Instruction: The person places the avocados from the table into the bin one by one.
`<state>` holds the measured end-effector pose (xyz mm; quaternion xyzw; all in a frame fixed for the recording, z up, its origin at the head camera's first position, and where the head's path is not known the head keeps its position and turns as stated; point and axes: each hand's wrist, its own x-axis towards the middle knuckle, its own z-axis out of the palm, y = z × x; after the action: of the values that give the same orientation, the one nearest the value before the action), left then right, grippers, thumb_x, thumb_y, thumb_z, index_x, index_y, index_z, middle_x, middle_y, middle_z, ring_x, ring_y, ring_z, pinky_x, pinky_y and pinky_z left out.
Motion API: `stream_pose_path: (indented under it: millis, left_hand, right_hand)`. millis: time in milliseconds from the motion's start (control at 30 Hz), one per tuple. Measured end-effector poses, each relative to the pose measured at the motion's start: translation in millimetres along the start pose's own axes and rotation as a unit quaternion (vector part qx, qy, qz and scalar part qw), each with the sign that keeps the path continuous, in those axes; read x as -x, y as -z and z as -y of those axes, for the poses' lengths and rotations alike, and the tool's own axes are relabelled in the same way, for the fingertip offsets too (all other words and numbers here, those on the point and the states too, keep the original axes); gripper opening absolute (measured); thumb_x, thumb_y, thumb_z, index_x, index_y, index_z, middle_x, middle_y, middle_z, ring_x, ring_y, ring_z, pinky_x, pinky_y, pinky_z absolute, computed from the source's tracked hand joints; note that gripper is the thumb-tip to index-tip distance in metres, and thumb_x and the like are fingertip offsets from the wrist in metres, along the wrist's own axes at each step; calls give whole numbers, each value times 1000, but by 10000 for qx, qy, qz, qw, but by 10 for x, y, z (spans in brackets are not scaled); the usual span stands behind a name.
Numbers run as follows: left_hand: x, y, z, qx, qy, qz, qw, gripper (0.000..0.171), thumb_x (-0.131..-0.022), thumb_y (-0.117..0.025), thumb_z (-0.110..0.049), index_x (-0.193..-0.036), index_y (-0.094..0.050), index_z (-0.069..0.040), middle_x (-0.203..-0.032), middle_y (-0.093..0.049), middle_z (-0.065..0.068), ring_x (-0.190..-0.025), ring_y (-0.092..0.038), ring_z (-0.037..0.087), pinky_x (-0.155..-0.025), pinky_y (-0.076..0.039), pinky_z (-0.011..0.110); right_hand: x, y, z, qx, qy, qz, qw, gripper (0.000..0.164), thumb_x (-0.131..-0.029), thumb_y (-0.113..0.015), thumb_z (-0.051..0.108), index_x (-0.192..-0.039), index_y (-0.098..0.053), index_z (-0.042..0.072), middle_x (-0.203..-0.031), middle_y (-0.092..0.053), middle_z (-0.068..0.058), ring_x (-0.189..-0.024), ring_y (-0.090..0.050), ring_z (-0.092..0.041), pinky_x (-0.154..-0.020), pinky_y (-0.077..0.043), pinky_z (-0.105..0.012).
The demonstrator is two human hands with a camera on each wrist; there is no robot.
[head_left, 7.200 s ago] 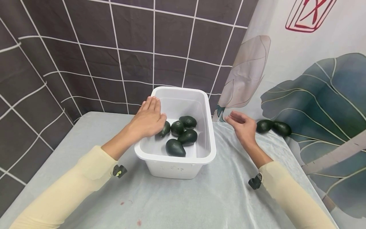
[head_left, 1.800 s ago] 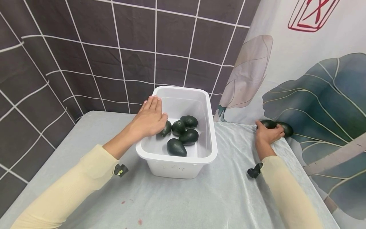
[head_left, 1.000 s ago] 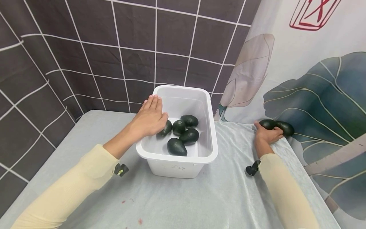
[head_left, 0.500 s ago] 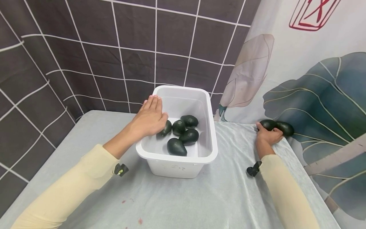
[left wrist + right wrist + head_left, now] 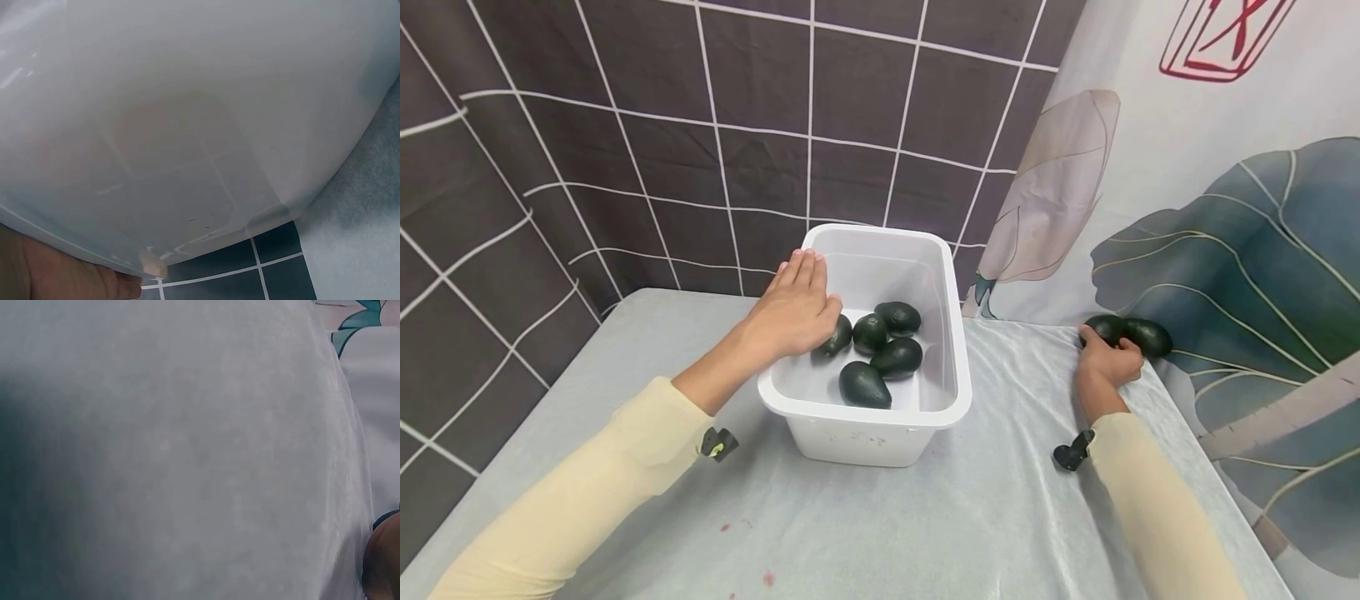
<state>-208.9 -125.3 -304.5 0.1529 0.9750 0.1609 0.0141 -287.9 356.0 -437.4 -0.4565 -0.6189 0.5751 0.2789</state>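
Observation:
In the head view, my left hand (image 5: 796, 307) rests along the left rim of a white plastic tub (image 5: 865, 429), its fingers straight. The left wrist view has that tub's smooth outer wall (image 5: 187, 156) filling most of the picture, with part of the hand (image 5: 75, 275) at the lower left. Several dark green avocados lie inside; the nearest avocado (image 5: 865, 385) is near the front wall. Far to the right, my right hand (image 5: 1107, 363) grips one avocado (image 5: 1102, 326) between thumb and fingers. A second avocado (image 5: 1147, 337) touches it on the right.
A pale cloth (image 5: 1000, 500) covers the table. Behind hangs a dark curtain (image 5: 760, 150) with a white grid, and a leaf-patterned curtain (image 5: 1262, 267) stands close to the gripped avocado.
Since the oldest frame, my right hand has moved right from beside the tub to the two avocados and taken hold of the left one. My left hand has stayed on the rim.

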Motion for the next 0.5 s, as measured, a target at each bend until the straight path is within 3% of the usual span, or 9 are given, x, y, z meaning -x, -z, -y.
stream_pose_path:
  millis: [500]
  left_hand:
    - [-2, -2, 0, 24, 4, 19, 10000, 80, -114, -24, -36, -175, -10, 14, -186, -2, 35, -178, 1, 49, -146, -3, 59]
  right_hand:
    - [-75, 121, -23, -304, 55, 11, 9995, 79, -84, -97, 32, -156, -67, 21, -158, -57, 4, -148, -52, -11, -122, -45, -16]
